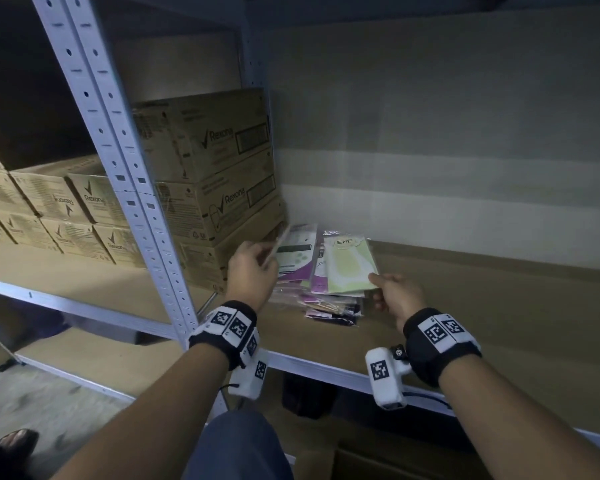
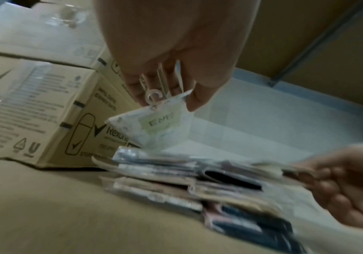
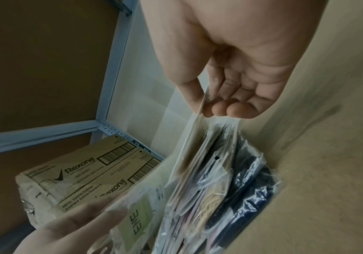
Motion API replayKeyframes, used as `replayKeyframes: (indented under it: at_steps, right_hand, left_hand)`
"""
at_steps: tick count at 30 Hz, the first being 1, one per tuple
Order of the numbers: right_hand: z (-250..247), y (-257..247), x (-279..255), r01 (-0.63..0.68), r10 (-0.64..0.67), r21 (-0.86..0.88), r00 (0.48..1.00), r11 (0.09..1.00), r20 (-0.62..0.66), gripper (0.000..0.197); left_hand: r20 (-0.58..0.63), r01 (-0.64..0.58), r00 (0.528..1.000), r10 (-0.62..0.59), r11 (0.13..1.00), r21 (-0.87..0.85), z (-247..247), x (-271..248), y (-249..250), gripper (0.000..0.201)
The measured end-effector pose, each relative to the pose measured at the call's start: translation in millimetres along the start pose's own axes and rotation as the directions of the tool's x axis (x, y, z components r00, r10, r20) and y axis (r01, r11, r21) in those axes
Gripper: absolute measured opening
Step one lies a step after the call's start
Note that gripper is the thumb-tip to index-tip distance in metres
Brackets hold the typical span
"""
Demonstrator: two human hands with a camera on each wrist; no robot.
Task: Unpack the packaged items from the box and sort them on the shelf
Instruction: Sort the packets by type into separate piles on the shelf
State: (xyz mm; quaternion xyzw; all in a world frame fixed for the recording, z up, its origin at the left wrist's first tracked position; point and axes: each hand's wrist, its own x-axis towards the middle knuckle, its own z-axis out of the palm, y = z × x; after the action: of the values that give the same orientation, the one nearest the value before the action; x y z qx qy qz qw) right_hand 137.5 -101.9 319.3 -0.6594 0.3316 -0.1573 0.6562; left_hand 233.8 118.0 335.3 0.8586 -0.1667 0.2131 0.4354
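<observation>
A pile of clear-wrapped packets [image 1: 329, 303] [image 2: 176, 185] [image 3: 230, 189] lies on the brown shelf board [image 1: 482, 323]. My left hand [image 1: 271, 252] [image 2: 167, 96] pinches a few packets by their clear hook ends, just left of the pile. One of them [image 2: 154, 125] carries an ENE label. My right hand [image 1: 374, 278] [image 3: 211, 108] pinches the near corner of a light green ENE packet [image 1: 349, 268] on top of the pile. In the right wrist view the left hand [image 3: 67, 230] shows blurred behind a green ENE packet [image 3: 137, 221].
Stacked Rexona cartons [image 1: 222, 161] [image 2: 35, 111] [image 3: 85, 175] stand directly left of the pile. A perforated grey upright [image 1: 118, 150] divides this bay from the left one, which holds smaller cartons [image 1: 49, 209]. Bare shelf board stretches to the right.
</observation>
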Motion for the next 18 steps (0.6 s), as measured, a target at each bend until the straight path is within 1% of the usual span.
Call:
replayKeyframes:
  at_steps: [1,3,5,6,7,8,10,12,14,15,16,17,18]
  right_hand:
    - [-0.8,1.5,0.1,-0.006,0.006,0.007,1.000,1.000,0.004,0.009]
    - [-1.8,4.7,-0.4,-0.014,0.014,0.010,1.000,1.000,0.010,0.012]
    - [-2.9,6.7,-1.3,-0.022,0.022,0.019,1.000,1.000,0.017,0.013]
    - [-3.6,7.4,-1.4,-0.025,0.024,0.024,1.000,0.999,0.019,0.013]
    - [-4.2,8.0,-1.5,-0.025,0.025,0.026,1.000,0.999,0.020,0.012]
    - [-4.9,8.7,-1.1,-0.024,0.023,0.027,1.000,0.999,0.019,0.011]
    - [-5.9,9.4,-0.3,-0.018,0.017,0.042,1.000,0.999,0.017,0.009]
    - [-5.7,9.4,-0.7,-0.013,0.012,0.056,1.000,0.998,0.018,0.008]
    - [-5.4,9.9,-1.7,-0.014,0.013,0.059,1.000,0.998,0.020,0.007]
    - [-5.0,10.8,-2.3,-0.016,0.015,0.062,1.000,0.998,0.019,0.007]
    - [-4.5,12.3,-2.6,-0.018,0.017,0.067,1.000,0.998,0.018,0.008]
    - [-3.8,13.6,-2.8,-0.020,0.018,0.069,1.000,0.997,0.017,0.009]
    - [-2.9,14.7,-3.2,-0.022,0.021,0.070,1.000,0.997,0.017,0.008]
  left_hand:
    - [0.055,-0.058,0.997,0.057,0.998,0.032,4.6,-3.6,-0.3,0.026]
    - [0.194,-0.146,0.974,0.117,0.979,0.145,15.2,-11.1,-4.9,0.027]
    - [0.352,-0.205,0.930,0.104,0.943,0.263,23.4,-19.4,-6.8,0.031]
    - [0.412,-0.233,0.906,0.094,0.925,0.300,26.3,-22.9,-6.8,0.034]
    - [0.448,-0.245,0.890,0.082,0.915,0.320,27.9,-25.6,-6.7,0.037]
    - [0.462,-0.239,0.884,0.070,0.917,0.319,28.6,-27.0,-8.2,0.040]
    - [0.447,-0.194,0.893,0.055,0.943,0.272,26.2,-26.5,-11.6,0.043]
    - [0.407,-0.137,0.913,0.038,0.967,0.217,21.1,-23.3,-14.9,0.043]
    - [0.306,-0.040,0.952,-0.026,0.978,0.205,16.8,-18.8,-18.4,0.041]
    - [0.239,0.036,0.967,-0.088,0.976,0.214,14.2,-16.6,-19.6,0.039]
    - [0.188,0.130,0.967,-0.173,0.966,0.223,12.3,-14.6,-22.9,0.038]
    - [0.172,0.221,0.949,-0.265,0.945,0.241,10.5,-13.5,-25.6,0.039]
    - [0.187,0.295,0.919,-0.348,0.920,0.260,9.6,-12.9,-28.5,0.042]
